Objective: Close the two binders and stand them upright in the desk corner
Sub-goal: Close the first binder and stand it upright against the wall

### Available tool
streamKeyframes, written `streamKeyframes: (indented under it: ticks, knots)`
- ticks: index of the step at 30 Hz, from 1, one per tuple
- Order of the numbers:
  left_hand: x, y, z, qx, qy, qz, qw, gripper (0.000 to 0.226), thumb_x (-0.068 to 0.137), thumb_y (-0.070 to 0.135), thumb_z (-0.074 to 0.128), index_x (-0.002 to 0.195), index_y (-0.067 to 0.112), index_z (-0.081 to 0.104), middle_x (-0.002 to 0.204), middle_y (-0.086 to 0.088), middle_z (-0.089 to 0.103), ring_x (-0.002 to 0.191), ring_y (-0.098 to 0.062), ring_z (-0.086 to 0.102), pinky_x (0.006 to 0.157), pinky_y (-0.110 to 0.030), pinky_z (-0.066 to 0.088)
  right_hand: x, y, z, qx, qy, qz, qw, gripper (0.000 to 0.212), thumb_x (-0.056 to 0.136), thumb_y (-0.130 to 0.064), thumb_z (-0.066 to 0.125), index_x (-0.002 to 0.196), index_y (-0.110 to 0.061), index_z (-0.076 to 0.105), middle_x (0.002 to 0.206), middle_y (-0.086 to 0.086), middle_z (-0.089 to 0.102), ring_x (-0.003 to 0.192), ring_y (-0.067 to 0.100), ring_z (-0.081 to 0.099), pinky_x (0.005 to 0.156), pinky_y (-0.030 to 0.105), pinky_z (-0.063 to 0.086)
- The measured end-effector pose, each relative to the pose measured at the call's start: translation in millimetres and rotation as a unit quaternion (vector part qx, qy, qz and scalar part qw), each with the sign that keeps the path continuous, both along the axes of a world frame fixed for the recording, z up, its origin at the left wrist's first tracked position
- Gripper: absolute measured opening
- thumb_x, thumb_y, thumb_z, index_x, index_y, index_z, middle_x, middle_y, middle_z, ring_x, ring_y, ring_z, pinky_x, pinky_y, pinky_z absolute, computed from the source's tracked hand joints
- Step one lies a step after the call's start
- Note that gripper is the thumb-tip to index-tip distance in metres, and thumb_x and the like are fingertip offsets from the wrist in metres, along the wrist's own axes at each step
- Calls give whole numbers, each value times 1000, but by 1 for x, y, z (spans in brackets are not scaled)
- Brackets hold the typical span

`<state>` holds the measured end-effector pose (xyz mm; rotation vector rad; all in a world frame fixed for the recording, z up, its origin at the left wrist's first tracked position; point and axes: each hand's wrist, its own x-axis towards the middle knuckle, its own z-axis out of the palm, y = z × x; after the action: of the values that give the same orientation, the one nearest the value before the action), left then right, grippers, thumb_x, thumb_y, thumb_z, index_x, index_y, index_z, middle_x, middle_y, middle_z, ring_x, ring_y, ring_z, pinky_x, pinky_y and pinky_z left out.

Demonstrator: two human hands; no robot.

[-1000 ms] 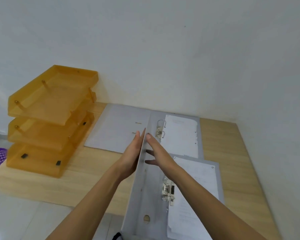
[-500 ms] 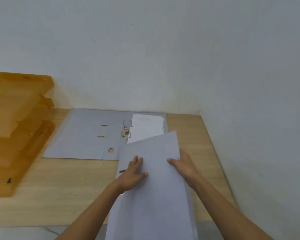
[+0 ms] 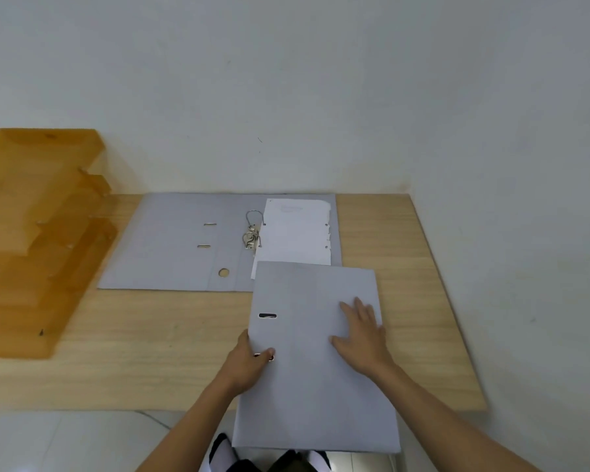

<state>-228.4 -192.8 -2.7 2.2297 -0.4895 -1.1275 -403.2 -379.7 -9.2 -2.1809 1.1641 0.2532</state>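
A grey binder point(image 3: 307, 386) lies closed and flat on the wooden desk point(image 3: 150, 342), its near end hanging over the front edge. My right hand point(image 3: 363, 332) rests flat on its cover, fingers spread. My left hand point(image 3: 249, 364) grips its left spine edge, thumb on top by a slot. Behind it a second grey binder point(image 3: 171, 243) lies open flat against the back wall, its metal ring mechanism point(image 3: 252, 233) up and white sheets point(image 3: 297, 233) on its right half.
An orange three-tier letter tray point(image 3: 38, 240) stands at the desk's left. White walls meet at the desk's back right corner point(image 3: 407, 194), where bare wood shows. Below the front edge I see floor tiles and my feet.
The near binder's cover has swung down from upright to fully closed. My right hand moved from inside onto the cover; my left hand shifted to the spine edge. The camera turned right.
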Motion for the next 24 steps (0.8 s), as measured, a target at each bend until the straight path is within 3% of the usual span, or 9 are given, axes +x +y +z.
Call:
streamKeyframes:
  ticks: [4, 7, 10, 13, 16, 18, 21, 24]
  knots:
    - [-1, -2, 2, 2, 7, -8, 1000, 70, 94, 25, 67, 153, 12, 32, 150, -9, 54, 133, -29, 55, 93, -28, 41, -19, -2, -19, 47, 48, 86, 994, 88, 94, -46, 57, 162, -36, 2, 171, -3, -14, 158, 33, -10, 126, 48, 9]
    - [-3, -3, 0, 1, 27, 6, 1000, 68, 95, 24, 66, 153, 12, 33, 148, -9, 54, 132, -30, 56, 98, -30, 44, -29, -5, -25, 80, 64, 96, 990, 94, 94, -43, 59, 162, -34, -5, 170, -2, -18, 157, 33, -12, 127, 45, 10]
    - [-2, -5, -1, -10, 72, 73, 995, 60, 95, 28, 67, 147, 8, 44, 140, -10, 62, 123, -30, 63, 105, -41, 49, -26, -6, -23, 113, 47, 67, 990, 94, 94, -42, 61, 162, -28, -3, 171, 2, -16, 156, 35, -14, 127, 44, 4]
    - [1, -11, 5, -42, 135, 151, 978, 46, 94, 35, 66, 129, 5, 65, 119, -10, 75, 102, -26, 74, 91, -42, 57, -15, -4, -14, 174, 31, 8, 984, 88, 97, -46, 55, 163, -26, 0, 171, 3, -16, 155, 38, -17, 126, 47, 1]
    - [-1, -22, 28, -82, 183, 159, 967, 47, 88, 60, 62, 110, 21, 76, 93, 4, 83, 78, -12, 80, 66, -27, 57, -4, 1, 5, 230, 15, -20, 973, 86, 99, -56, 45, 162, -27, -5, 169, 2, -23, 154, 38, -21, 125, 52, -1]
    - [-4, -36, 43, -124, 226, 133, 957, 58, 81, 74, 59, 110, 27, 78, 98, 4, 83, 85, -13, 80, 69, -29, 61, 2, 3, 23, 256, -28, -51, 965, 86, 98, -62, 39, 161, -29, -10, 169, 1, -24, 155, 36, -21, 125, 53, -2]
    - [-14, -65, 68, -165, 307, 80, 934, 68, 79, 78, 58, 122, 28, 76, 121, -9, 77, 111, -29, 74, 93, -43, 59, 8, 1, 55, 268, -100, -119, 951, 90, 95, -70, 33, 161, -28, -13, 170, -2, -21, 156, 28, -18, 126, 51, -4]
    - [-29, -94, 91, -177, 359, 29, 916, 63, 81, 76, 60, 121, 31, 76, 127, -10, 75, 115, -30, 72, 89, -42, 61, 3, -10, 84, 281, -173, -180, 927, 91, 93, -75, 28, 161, -28, -10, 171, -5, -14, 157, 17, -14, 127, 48, -3]
